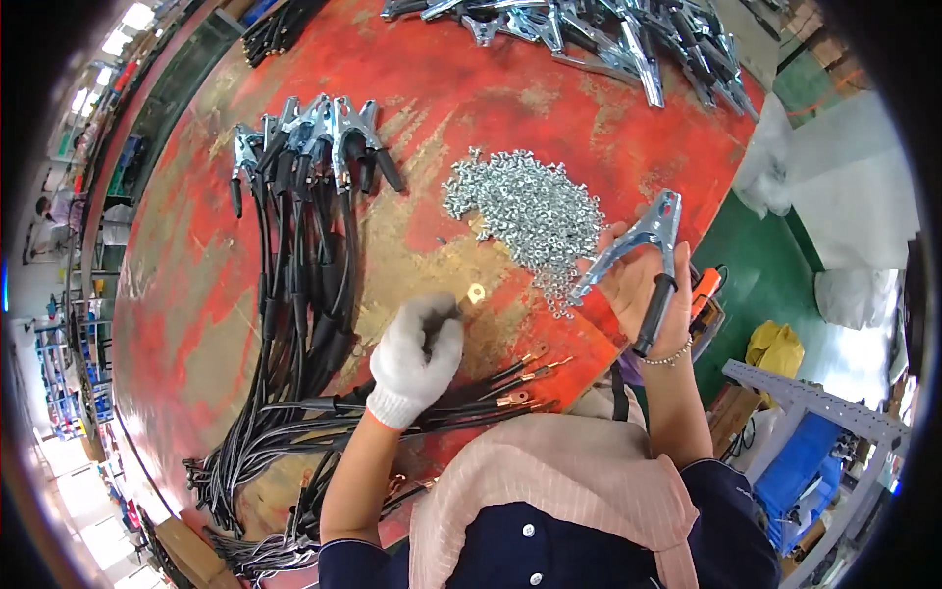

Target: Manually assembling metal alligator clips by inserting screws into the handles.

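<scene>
Head view, left hand: the gloved left hand (416,359), in a white knit glove, was closed over a black cable with a brass ring terminal (476,293) poking out past the fingertips.
Head view, right hand: the bare right hand (643,285) was wrapped around a silver metal spring clamp with a black handle sleeve (643,263), lifted clear of the surface.
Key relation: the clamp lay right of the terminal and apart from it, a gap between them; its long axis ran from the handle near the wrist up to the jaws, which pointed away from the person.
Nearer hand: the left hand was nearer the terminal.
Between the hands: a heap of small silver nuts (525,218) on the worn red surface (549,118).
Left side: finished black cables with clamps (309,167).
Far edge: a pile of bare silver clamps (608,29).
</scene>
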Demonstrator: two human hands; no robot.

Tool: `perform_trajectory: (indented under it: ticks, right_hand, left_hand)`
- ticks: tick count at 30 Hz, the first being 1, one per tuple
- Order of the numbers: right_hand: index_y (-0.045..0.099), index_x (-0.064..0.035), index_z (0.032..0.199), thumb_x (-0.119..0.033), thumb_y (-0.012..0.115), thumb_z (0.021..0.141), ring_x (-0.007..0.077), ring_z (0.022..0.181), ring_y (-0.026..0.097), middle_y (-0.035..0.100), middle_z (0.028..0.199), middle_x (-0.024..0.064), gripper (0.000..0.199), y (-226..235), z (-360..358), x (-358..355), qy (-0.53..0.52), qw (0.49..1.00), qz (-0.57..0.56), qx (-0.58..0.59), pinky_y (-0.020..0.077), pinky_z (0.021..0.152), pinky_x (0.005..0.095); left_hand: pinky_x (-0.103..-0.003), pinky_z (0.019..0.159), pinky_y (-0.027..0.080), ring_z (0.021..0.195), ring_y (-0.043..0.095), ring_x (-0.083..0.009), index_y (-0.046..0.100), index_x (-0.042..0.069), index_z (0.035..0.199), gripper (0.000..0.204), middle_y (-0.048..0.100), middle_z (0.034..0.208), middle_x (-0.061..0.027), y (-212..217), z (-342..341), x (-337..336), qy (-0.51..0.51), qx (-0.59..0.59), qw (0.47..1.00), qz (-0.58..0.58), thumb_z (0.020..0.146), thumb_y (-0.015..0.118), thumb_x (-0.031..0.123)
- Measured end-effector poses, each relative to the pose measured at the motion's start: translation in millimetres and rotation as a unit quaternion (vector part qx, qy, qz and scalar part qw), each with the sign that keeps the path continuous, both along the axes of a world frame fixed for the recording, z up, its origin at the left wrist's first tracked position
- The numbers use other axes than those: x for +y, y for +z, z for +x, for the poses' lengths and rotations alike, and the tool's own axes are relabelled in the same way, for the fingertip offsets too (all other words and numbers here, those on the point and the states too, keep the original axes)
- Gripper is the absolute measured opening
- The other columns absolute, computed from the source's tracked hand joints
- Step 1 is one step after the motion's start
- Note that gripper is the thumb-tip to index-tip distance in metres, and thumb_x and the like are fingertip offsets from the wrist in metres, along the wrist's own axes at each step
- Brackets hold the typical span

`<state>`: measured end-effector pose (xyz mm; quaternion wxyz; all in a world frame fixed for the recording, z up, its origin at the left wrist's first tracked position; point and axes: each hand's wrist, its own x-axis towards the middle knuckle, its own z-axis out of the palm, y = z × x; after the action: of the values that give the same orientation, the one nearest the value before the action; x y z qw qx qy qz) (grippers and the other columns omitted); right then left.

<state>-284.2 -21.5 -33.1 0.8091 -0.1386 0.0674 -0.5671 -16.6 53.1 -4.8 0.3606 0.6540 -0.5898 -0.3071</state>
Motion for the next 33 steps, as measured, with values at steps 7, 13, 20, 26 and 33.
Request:
perform_trajectory:
  ticks: [7, 13, 20, 26, 33]
  right_hand:
    - [0.036, -0.0160, 0.145, -0.051, 0.048, 0.098, 0.0287, 0.130, 0.047, 0.052, 0.135, 0.0103, 0.060, -6, 0, 1, -0.035, 0.999, 0.018, 0.028, 0.0343, 0.111, 0.0608]
    - [0.040, -0.0142, 0.141, -0.034, 0.049, 0.101, 0.0342, 0.136, 0.041, 0.050, 0.139, 0.0135, 0.046, -13, 18, -2, -0.058, 0.986, -0.031, 0.151, 0.0362, 0.109, 0.0609]
    - [0.036, -0.0141, 0.142, -0.019, 0.064, 0.094, 0.0393, 0.135, 0.043, 0.051, 0.136, 0.0147, 0.056, 11, 68, -2, -0.094, 0.970, -0.040, 0.221, 0.0411, 0.106, 0.0567]
    - [0.032, -0.0091, 0.138, -0.023, 0.073, 0.087, 0.0401, 0.123, 0.054, 0.054, 0.127, 0.0175, 0.067, 29, 76, 0, -0.059, 0.938, -0.087, 0.332, 0.0513, 0.095, 0.0503]
    - [0.033, -0.0060, 0.131, -0.015, 0.083, 0.077, 0.0272, 0.120, 0.055, 0.053, 0.122, 0.0137, 0.074, 36, 84, 7, -0.067, 0.930, -0.095, 0.349, 0.0458, 0.099, 0.0429]
  left_hand:
    - [-0.032, 0.064, 0.052, 0.068, 0.065, -0.0251, 0.065, 0.004, 0.101, 0.024, 0.067, 0.084, -0.0125, 6, 23, -30, -0.035, -0.166, 0.974, -0.149, 0.079, 0.074, 0.002]
    - [-0.037, 0.060, 0.051, 0.067, 0.065, -0.0298, 0.068, 0.009, 0.100, 0.018, 0.070, 0.084, -0.0108, 2, 5, -39, -0.032, -0.251, 0.951, -0.177, 0.082, 0.071, 0.009]
    - [-0.028, 0.061, 0.051, 0.063, 0.064, -0.0144, 0.068, 0.002, 0.101, 0.016, 0.068, 0.074, -0.0077, -4, -1, -40, -0.042, 0.019, 0.999, 0.021, 0.087, 0.061, 0.005]
    - [-0.025, 0.060, 0.049, 0.063, 0.059, -0.0073, 0.068, 0.000, 0.094, 0.011, 0.066, 0.070, -0.0033, 1, 3, -40, -0.042, 0.140, 0.981, 0.128, 0.086, 0.066, 0.008]
    - [-0.024, 0.059, 0.046, 0.064, 0.055, -0.0053, 0.067, 0.000, 0.085, 0.014, 0.064, 0.069, -0.0007, 9, 8, -40, -0.066, 0.134, 0.970, 0.190, 0.087, 0.069, 0.014]
